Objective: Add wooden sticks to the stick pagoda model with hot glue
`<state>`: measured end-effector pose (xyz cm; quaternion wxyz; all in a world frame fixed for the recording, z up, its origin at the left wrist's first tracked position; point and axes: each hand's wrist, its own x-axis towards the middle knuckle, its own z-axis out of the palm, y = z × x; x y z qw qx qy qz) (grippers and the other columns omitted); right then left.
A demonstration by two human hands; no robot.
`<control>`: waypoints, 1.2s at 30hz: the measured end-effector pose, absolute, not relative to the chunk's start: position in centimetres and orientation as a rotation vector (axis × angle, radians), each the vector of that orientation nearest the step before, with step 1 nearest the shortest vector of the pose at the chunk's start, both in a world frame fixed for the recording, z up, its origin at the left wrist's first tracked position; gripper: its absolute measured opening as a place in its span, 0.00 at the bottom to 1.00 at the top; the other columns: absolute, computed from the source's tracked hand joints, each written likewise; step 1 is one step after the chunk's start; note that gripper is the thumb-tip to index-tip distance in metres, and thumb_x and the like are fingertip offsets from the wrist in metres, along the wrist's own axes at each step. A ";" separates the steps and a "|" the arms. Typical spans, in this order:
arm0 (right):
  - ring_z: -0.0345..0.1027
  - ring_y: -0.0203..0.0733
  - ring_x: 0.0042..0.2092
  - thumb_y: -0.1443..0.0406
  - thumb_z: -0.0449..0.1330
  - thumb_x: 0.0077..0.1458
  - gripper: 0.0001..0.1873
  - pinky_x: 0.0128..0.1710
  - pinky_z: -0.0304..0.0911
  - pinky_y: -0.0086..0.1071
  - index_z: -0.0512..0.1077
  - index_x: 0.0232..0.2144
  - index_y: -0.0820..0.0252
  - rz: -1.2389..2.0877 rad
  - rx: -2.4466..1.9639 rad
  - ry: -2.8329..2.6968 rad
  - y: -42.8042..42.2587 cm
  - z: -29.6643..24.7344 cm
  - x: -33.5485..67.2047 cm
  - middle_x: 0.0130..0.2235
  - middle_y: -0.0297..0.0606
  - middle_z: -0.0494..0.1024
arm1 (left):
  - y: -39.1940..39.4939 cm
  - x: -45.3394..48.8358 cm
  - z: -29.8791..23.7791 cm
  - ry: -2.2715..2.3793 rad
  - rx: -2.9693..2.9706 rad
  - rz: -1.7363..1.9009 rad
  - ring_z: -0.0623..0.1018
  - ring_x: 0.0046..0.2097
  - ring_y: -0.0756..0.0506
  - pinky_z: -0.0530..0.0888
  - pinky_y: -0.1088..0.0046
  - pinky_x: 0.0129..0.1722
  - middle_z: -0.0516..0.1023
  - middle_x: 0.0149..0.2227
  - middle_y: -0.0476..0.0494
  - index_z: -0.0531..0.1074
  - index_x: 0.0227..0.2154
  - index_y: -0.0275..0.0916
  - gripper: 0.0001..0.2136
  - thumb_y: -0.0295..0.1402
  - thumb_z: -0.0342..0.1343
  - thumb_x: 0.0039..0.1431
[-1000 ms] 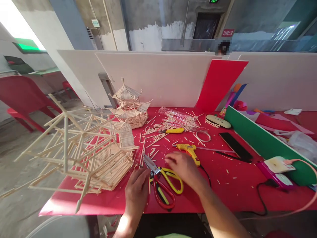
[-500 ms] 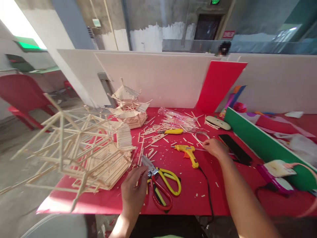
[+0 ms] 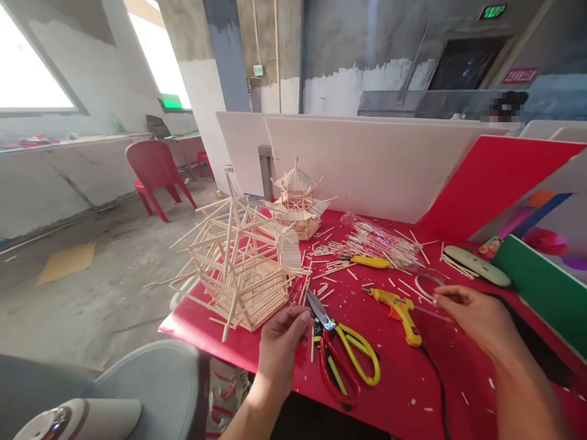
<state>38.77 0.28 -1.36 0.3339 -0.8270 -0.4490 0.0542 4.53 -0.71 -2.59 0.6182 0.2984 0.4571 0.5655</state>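
My left hand (image 3: 280, 343) rests on the red table (image 3: 440, 391) with its fingers curled, pinching what looks like a thin wooden stick (image 3: 312, 347) beside the blades of the yellow-handled scissors (image 3: 355, 351). A red-handled pair of scissors (image 3: 331, 374) lies under them. My right hand (image 3: 477, 316) reaches out to the right of the yellow glue gun (image 3: 402, 308). Its fingertips are closed on a clear flat strip (image 3: 428, 311) lying on the table. A large open frame model of wooden sticks (image 3: 238, 269) sits just left of my left hand.
A small stick pagoda (image 3: 298, 198) stands at the back, with loose sticks, a clear bag of sticks (image 3: 380, 239), a yellow knife (image 3: 369, 261) and a tape ring (image 3: 424, 287) nearby. White (image 3: 367, 165), red (image 3: 495, 183) and green boards (image 3: 541, 287) fence the table. A grey chair (image 3: 151, 382) is lower left.
My right hand left the scissors, reached right past the glue gun and closed on the clear strip. The view swung left. My left hand stayed by the scissor blades.
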 end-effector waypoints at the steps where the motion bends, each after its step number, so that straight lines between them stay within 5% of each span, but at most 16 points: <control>1: 0.74 0.34 0.25 0.61 0.65 0.49 0.06 0.24 0.61 0.26 0.81 0.30 0.53 0.208 -2.106 -1.216 -0.4 -0.8 36.7 0.27 0.39 0.81 | -0.6 4.7 -2.3 1.002 0.622 1.269 0.71 0.23 0.54 0.67 0.81 0.22 0.78 0.23 0.47 0.81 0.28 0.36 0.13 0.39 0.72 0.43; 4: 0.75 0.38 0.29 0.57 0.62 0.56 0.10 0.29 0.70 0.28 0.78 0.37 0.54 0.424 -1.687 -1.469 -1.6 1.0 29.2 0.32 0.37 0.82 | -0.5 5.4 -1.4 0.888 0.510 1.167 0.70 0.22 0.54 0.65 0.81 0.19 0.79 0.26 0.45 0.80 0.28 0.34 0.14 0.38 0.73 0.42; 7: 0.77 0.38 0.37 0.61 0.60 0.60 0.07 0.39 0.73 0.30 0.77 0.39 0.53 0.298 -1.313 -1.765 -1.5 2.2 22.4 0.38 0.36 0.82 | -0.5 5.7 -0.6 0.815 0.480 1.128 0.71 0.23 0.54 0.66 0.81 0.19 0.79 0.27 0.44 0.81 0.32 0.33 0.16 0.38 0.74 0.41; 19: 0.76 0.38 0.47 0.71 0.52 0.64 0.17 0.50 0.72 0.33 0.75 0.49 0.53 0.090 -1.155 -1.819 -0.6 -0.3 16.1 0.45 0.38 0.82 | 0.1 4.6 -1.0 0.727 0.251 1.286 0.71 0.24 0.56 0.68 0.85 0.22 0.75 0.23 0.51 0.79 0.27 0.33 0.18 0.32 0.78 0.32; 27: 0.74 0.37 0.41 0.70 0.57 0.63 0.12 0.43 0.72 0.32 0.75 0.45 0.51 0.207 -1.142 -1.798 -0.1 0.4 16.6 0.39 0.34 0.81 | 0.3 4.5 -0.9 0.695 0.235 1.218 0.70 0.23 0.56 0.66 0.84 0.20 0.74 0.22 0.51 0.77 0.28 0.33 0.18 0.32 0.77 0.35; 36: 0.66 0.40 0.35 0.67 0.58 0.63 0.07 0.36 0.64 0.33 0.77 0.40 0.56 -0.156 -1.240 -1.845 0.2 -0.2 16.0 0.33 0.37 0.74 | 0.8 4.3 -0.8 0.688 0.188 1.238 0.69 0.23 0.56 0.65 0.83 0.20 0.73 0.21 0.52 0.75 0.23 0.33 0.13 0.31 0.74 0.39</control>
